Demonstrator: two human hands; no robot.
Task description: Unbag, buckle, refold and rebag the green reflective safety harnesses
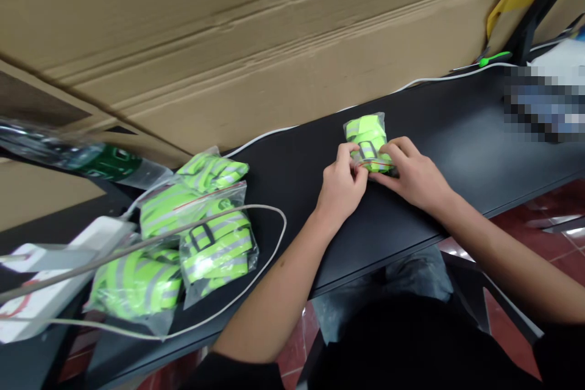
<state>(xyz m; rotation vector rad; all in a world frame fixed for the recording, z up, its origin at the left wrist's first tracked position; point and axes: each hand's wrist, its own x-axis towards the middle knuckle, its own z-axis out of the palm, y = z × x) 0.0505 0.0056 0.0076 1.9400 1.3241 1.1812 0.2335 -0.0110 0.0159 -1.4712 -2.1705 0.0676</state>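
A clear zip bag (367,134) packed with a folded neon-yellow reflective strap lies on the black table, a dark buckle showing through it. My left hand (340,186) pinches the near left corner of this bag, by its red zip line. On the opposite side, my right hand (411,173) has thumb and fingers closed on the bag's near right edge. The contents under my fingertips are partly hidden.
Several filled bags of the same straps (217,241) are piled at the left. A white power strip (86,256), a looping cable (283,228) and a plastic bottle (109,161) surround them. Cardboard (292,42) stands along the back; a green-handled tool (493,60) lies far right.
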